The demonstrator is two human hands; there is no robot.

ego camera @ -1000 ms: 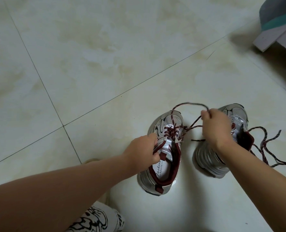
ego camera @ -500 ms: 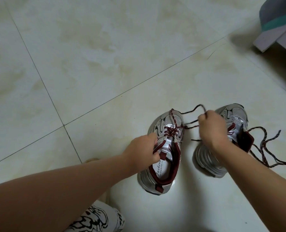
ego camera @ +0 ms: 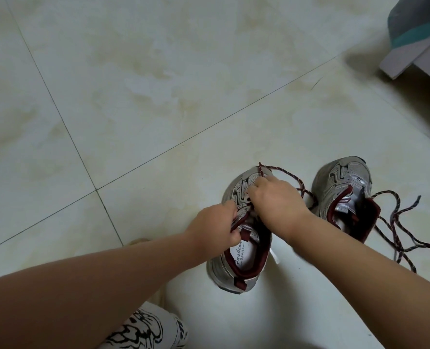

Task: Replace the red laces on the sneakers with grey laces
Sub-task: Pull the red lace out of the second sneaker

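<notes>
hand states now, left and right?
Left hand: grips the near sneaker at its collar.
Right hand: fingers curled over the eyelets, pinching the red lace.

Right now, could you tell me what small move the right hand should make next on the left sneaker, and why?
Probably pinch the next crossing and pull it out. The right hand sits on the left sneaker at its eyelets, the lace trails loose beyond it, and the left hand steadies the collar.

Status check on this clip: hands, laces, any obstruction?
Left hand grips left sneaker's collar. Right hand pinches its red lace at the eyelets. Right sneaker's lace lies loose on floor. No grey laces in view, nothing blocking.
</notes>
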